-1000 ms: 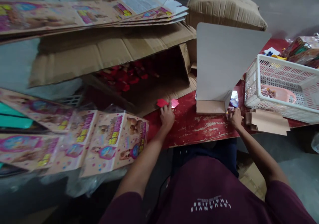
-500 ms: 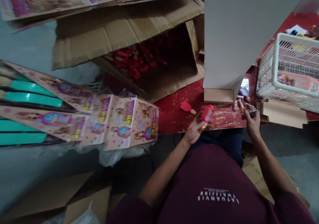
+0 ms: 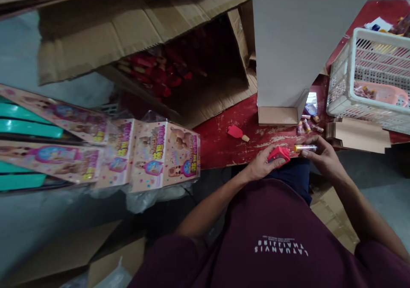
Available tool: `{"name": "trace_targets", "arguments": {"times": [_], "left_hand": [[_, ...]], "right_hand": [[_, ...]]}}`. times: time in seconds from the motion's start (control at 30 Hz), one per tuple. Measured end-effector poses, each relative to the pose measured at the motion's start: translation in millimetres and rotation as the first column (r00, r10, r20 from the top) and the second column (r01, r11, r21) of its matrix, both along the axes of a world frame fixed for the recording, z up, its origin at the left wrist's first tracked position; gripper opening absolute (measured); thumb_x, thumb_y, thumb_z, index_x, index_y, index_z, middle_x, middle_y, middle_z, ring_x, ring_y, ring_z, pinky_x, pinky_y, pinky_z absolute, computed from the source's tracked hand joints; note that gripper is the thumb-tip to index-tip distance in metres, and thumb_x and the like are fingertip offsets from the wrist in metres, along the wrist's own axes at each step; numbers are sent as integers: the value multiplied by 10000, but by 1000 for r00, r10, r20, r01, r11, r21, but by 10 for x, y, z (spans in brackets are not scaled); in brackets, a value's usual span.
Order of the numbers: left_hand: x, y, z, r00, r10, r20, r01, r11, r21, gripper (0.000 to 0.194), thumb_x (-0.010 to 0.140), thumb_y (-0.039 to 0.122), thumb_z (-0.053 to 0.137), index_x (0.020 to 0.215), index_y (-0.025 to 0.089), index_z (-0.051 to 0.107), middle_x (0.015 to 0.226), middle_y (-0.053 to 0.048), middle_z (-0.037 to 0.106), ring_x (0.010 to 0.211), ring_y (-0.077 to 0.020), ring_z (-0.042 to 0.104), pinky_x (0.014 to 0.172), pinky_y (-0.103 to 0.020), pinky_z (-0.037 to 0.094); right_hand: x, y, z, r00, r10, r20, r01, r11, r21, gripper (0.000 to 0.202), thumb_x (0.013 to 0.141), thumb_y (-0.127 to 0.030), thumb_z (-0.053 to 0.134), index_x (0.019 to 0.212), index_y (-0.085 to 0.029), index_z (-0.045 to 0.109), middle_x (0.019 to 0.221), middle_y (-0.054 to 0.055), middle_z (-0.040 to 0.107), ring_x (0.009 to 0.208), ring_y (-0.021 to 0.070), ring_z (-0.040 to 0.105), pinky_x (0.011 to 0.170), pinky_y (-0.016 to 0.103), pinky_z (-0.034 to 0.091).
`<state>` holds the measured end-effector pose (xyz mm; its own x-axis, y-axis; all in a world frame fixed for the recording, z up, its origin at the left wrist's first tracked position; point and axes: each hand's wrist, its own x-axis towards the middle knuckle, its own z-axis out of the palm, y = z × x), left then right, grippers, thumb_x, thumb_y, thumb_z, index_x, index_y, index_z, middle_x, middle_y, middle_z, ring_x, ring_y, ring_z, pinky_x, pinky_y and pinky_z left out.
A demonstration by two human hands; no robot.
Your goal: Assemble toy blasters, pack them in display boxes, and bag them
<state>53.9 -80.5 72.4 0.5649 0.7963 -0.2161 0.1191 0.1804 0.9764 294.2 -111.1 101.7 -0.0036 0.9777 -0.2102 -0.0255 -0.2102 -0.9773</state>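
My left hand [image 3: 261,165] is closed around a red plastic case [image 3: 278,155] at the table's front edge. Just right of it, my right hand [image 3: 322,153] pinches a small clear tube with a yellow end [image 3: 305,148]. The tube's yellow end points at the case, with a small gap between them. Several similar tubes [image 3: 306,126] lie on the red table [image 3: 218,145], behind my right hand. A red piece with a tan stick end [image 3: 236,132] lies on the table, left of the hands.
An open carton [image 3: 205,109] with red pieces stands at back left. A tall grey-white board [image 3: 285,45] rises behind the hands. A white basket [image 3: 341,79] is at right, beside folded cardboard [image 3: 361,134]. Printed boxes [image 3: 149,151] lie at left.
My right hand has lifted a tube from the small pile and moved left, close to the case. My left hand has moved right and turned the red case sideways.
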Motion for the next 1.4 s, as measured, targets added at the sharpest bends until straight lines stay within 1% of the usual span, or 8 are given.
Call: {"name": "trace_targets", "arguments": {"times": [0.2, 0.43, 0.6, 0.8, 1.1, 1.2, 1.3, 1.4], "left_hand": [[-133, -9, 156, 982, -106, -154, 125, 985, 118, 468, 880, 566, 666, 1139, 178, 623, 848, -16, 642, 763, -159, 584, 681, -260, 434], [-214, -46, 174, 969, -95, -228, 130, 981, 141, 413, 870, 573, 667, 1005, 188, 608, 741, 12, 591, 672, -139, 525, 637, -261, 377], [-228, -71, 199, 939, -178, -295, 235, 957, 170, 392, 881, 573, 645, 949, 192, 579, 696, 41, 543, 620, -117, 474, 612, -255, 325], [-266, -136, 233, 898, -322, -301, 394, 893, 220, 356, 912, 552, 601, 902, 201, 537, 780, 17, 565, 673, -129, 496, 648, -261, 357], [-260, -283, 237, 823, -342, -454, 461, 869, 179, 362, 927, 577, 567, 913, 216, 535, 791, 0, 602, 694, -161, 553, 627, -276, 360], [-248, -301, 228, 772, -362, -523, 519, 833, 190, 351, 946, 561, 556, 971, 212, 548, 839, -11, 647, 739, -180, 612, 636, -279, 393], [-231, -336, 233, 693, -317, -648, 594, 760, 264, 344, 985, 519, 528, 1096, 195, 557, 987, -51, 695, 874, -220, 673, 702, -300, 444], [-224, -347, 210, 613, -274, -741, 684, 652, 325, 332, 1013, 458, 494, 1179, 176, 554, 1112, -85, 691, 924, -237, 688, 707, -311, 456]], "right_hand": [[-54, 26, 155, 932, 296, 211, -311, 949, 44, 370, 848, -439, 777, 1134, -227, 674, 1070, 59, 720, 963, 208, 687, 850, 343, 573], [-5, 51, 168, 760, 364, 538, -506, 852, 138, 305, 927, -435, 681, 1143, -220, 679, 1009, 69, 717, 904, 215, 683, 780, 333, 542], [-29, -38, 98, 720, 375, 584, -562, 808, 174, 257, 944, -416, 664, 1100, -212, 644, 946, 58, 713, 809, 186, 674, 711, 302, 516], [-27, -176, 42, 667, 481, 569, -660, 736, 152, 247, 967, -383, 635, 1142, -210, 627, 963, 58, 712, 825, 180, 683, 708, 288, 521], [-59, -337, 79, 687, 492, 535, -672, 711, 208, 243, 1001, -352, 578, 1161, -183, 646, 940, 89, 701, 811, 173, 668, 709, 282, 519], [-64, -369, 38, 709, 527, 468, -639, 762, 110, 297, 982, -412, 600, 1122, -161, 677, 961, 95, 722, 827, 174, 674, 727, 283, 510], [-91, -384, -13, 764, 580, 285, -558, 814, -160, 422, 918, -542, 650, 1027, -138, 703, 842, 62, 710, 695, 140, 618, 627, 256, 464], [-134, -371, -73, 820, 572, 1, -503, 724, -472, 571, 843, -697, 640, 950, -137, 668, 597, -36, 539, 454, 71, 393, 440, 218, 292]]}}
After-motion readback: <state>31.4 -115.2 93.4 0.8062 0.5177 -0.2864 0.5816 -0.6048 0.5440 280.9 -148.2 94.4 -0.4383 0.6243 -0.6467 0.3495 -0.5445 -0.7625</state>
